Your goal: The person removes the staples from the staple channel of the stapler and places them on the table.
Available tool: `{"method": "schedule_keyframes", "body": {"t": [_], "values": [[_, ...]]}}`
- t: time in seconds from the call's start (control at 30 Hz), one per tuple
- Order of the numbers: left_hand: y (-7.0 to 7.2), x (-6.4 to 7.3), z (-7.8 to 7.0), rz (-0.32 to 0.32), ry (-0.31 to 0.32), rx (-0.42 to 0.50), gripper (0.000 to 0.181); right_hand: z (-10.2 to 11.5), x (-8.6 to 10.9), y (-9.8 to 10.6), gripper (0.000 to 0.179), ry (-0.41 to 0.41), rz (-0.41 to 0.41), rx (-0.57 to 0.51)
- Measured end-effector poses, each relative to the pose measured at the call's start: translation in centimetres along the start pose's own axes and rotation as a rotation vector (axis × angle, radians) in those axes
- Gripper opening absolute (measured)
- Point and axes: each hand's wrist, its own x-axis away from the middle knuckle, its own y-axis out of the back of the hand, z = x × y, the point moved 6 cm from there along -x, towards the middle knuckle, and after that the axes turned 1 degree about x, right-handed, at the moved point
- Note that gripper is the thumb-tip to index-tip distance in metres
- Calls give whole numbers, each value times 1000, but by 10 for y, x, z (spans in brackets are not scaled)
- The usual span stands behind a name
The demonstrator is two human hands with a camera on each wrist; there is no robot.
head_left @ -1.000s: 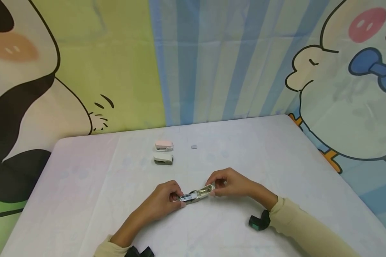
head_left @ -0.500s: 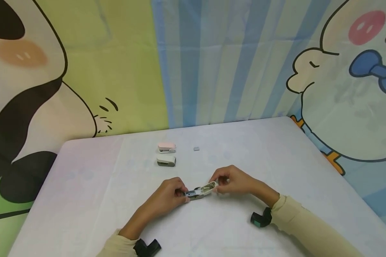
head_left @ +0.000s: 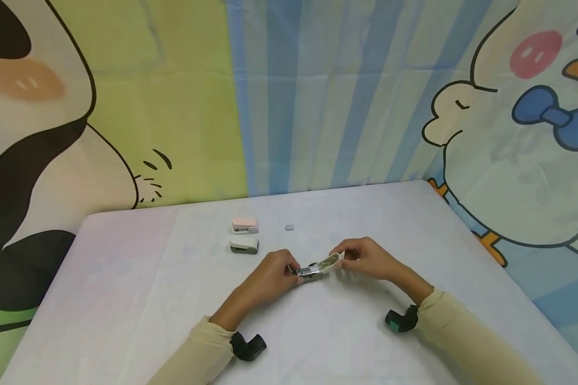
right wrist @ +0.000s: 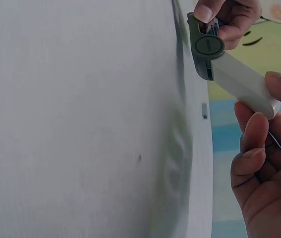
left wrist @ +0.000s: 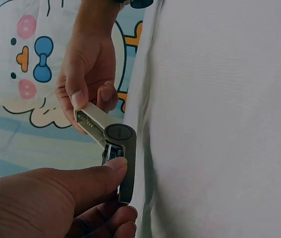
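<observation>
Both hands hold a stapler [head_left: 313, 270] that is swung wide open, its metal staple channel showing. My left hand [head_left: 272, 275] pinches the grey-green base [left wrist: 128, 171] between thumb and fingers. At the other end, my right hand [head_left: 370, 259] pinches the tip of the white top arm [right wrist: 242, 83] with thumb and fingertips. A round dark hinge cap [left wrist: 119, 132] joins the two parts. Behind the left hand stand a pink stapler [head_left: 245, 224] and, in front of it, a white stapler with a grey-green base [head_left: 244, 246].
A small grey block, like a strip of staples [head_left: 289, 227], lies on the white-covered table [head_left: 347, 337] right of the pink stapler. Cartoon-printed curtains [head_left: 318, 96] hang behind the table. Black wrist devices [head_left: 248, 347] sit at both cuffs.
Both hands have moved forward and to the right, carrying the opened stapler with them. Their grips look the same. The other two staplers and the small grey block stay in place.
</observation>
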Motion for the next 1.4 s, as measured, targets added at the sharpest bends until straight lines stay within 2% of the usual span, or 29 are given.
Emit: {"method": "schedule_keyframes", "body": {"t": [0.17,0.43,0.73,0.9,1.0,1.1,1.2,1.4], "values": [[0,-20,-4,-32,32,-5,10,-15,0,17,23,-66,-50,-4],[-12,-54,1,-74,75,10,10,-36,1,40,27,-155,-138,13],[-24,-80,-7,-113,35,51,15,-49,11,62,36,-246,-173,13],[-28,-92,-6,-150,45,55,16,-32,10,69,35,-262,-177,25],[-30,-100,-5,-168,61,53,16,-21,10,72,33,-299,-190,35],[-32,-110,-4,-173,65,37,17,-29,9,75,34,-323,-207,34],[-33,-117,-3,-171,63,11,18,-47,7,78,36,-341,-221,26],[-34,-126,-1,-160,72,-19,18,-76,1,84,38,-349,-245,43]]}}
